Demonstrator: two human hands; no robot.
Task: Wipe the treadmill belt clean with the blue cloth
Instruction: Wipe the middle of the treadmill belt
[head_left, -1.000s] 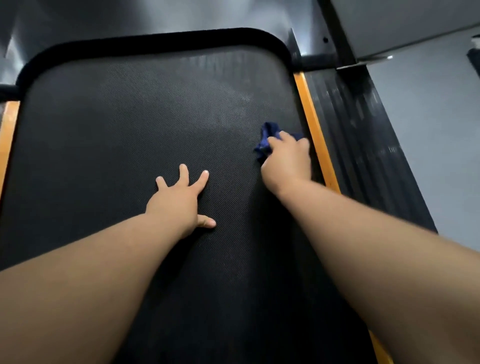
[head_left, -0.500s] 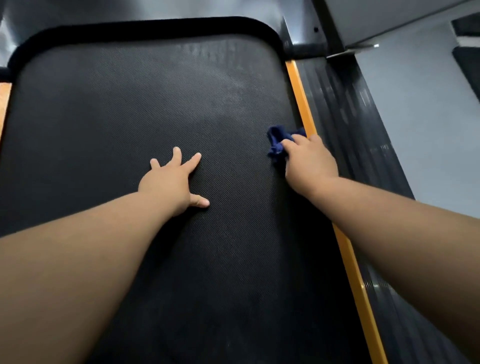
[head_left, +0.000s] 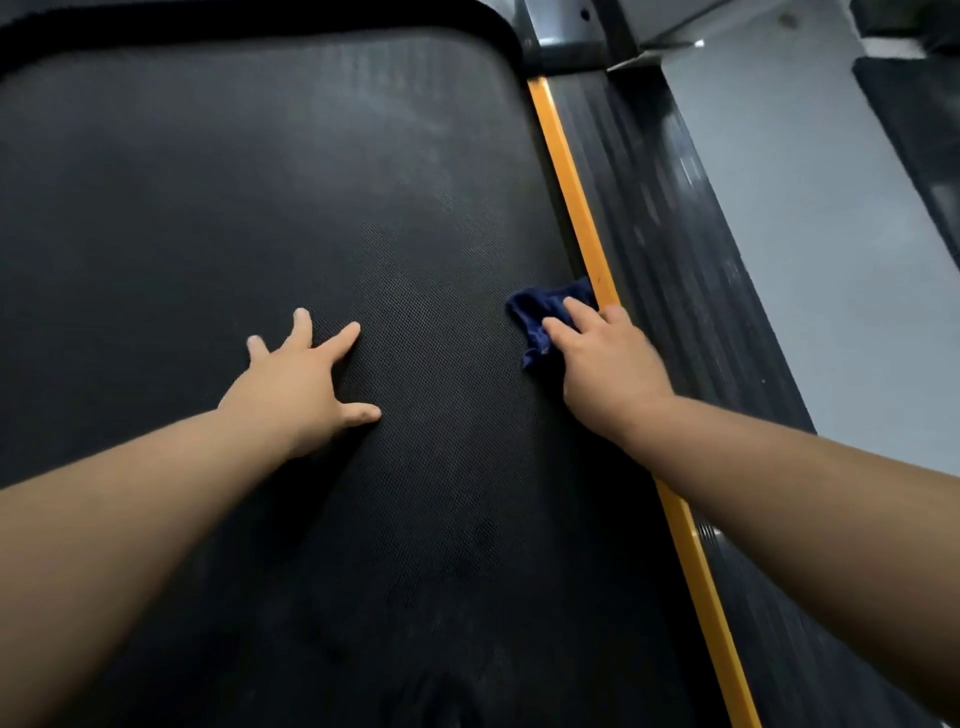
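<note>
much of the blue cloth (head_left: 537, 312) is covered by the right hand (head_left: 608, 364), so only its crumpled far and left edges are seen. the thumb is hidden, and whether the cloth is pinched underneath cannot be told. the treadmill belt (head_left: 363, 208) is cut off at the left and bottom edges. the orange strip (head_left: 571, 197) is partly hidden by the right forearm (head_left: 779, 493). the dark shape (head_left: 919, 114) at the top right is blurred and cropped.

Two hands, one cloth and one belt are showing.
Two bare hands are resting on one black textured treadmill belt (head_left: 311, 182): one left hand (head_left: 301, 384) and one right hand (head_left: 608, 364). One crumpled dark blue cloth (head_left: 535, 312) is lying under the right fingers. One orange edge strip (head_left: 571, 197) is running just beside those fingers, and one ribbed black side rail (head_left: 665, 234) is lying beyond it.
</note>
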